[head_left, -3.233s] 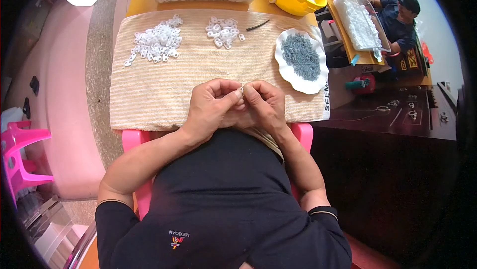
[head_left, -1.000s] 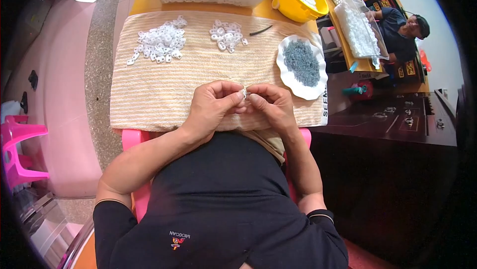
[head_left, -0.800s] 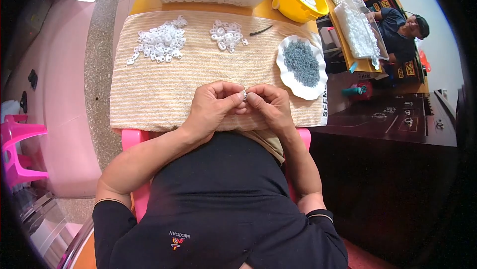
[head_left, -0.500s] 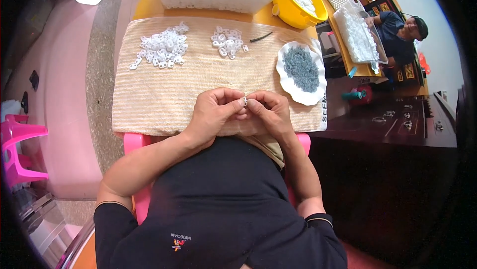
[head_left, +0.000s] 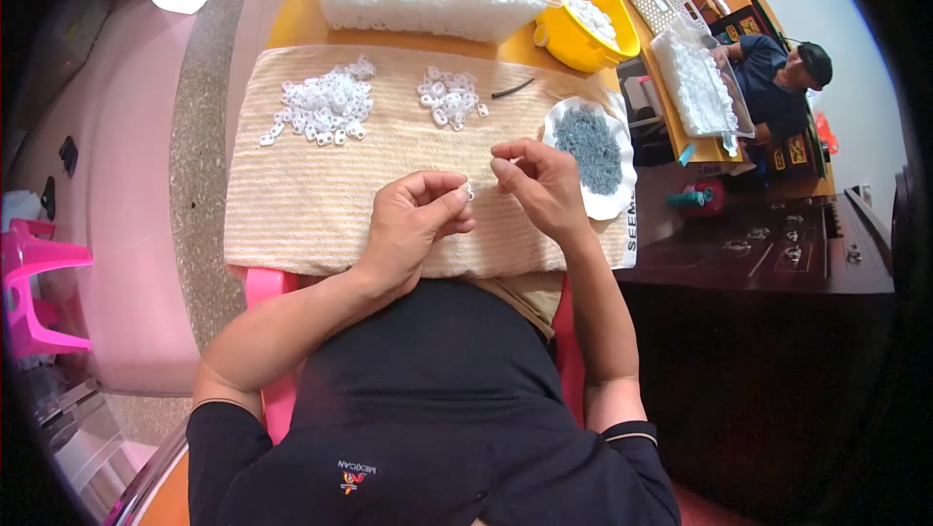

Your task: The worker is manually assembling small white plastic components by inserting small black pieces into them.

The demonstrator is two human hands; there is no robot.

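Clock centred on the small white piece (head_left: 469, 192), with 12 pointing away from the wearer. Left hand (head_left: 413, 220) lies at 8 o'clock, pinching that piece between thumb and forefinger; the piece pokes out past the fingertips, above the towel (head_left: 321, 195). Right hand (head_left: 546, 188) at 3 o'clock, apart from the left, thumb and forefinger close together with a narrow spread; cannot tell whether anything sits between them. In this view its back overlaps the near side of the white plate (head_left: 610, 208).

The plate, wavy-rimmed, at between 2 and 3, heaped with grey bits (head_left: 590, 147). On the towel at 10, a large pile of white pieces (head_left: 326, 103), loosely spread at its near edge. Just short of 12, a smaller cluster (head_left: 450, 98). At 1, a short dark strip (head_left: 513, 88), lying aslant.

Beyond the towel, near 12: clear bin (head_left: 418, 13) of white pieces, on the table. At 1, yellow basin (head_left: 573, 48), white pieces inside. Farther off at 2, a co-worker (head_left: 768, 74) in a dark top and cap, beside another filled bin. Pink stool (head_left: 39, 254) between 8 and 9.
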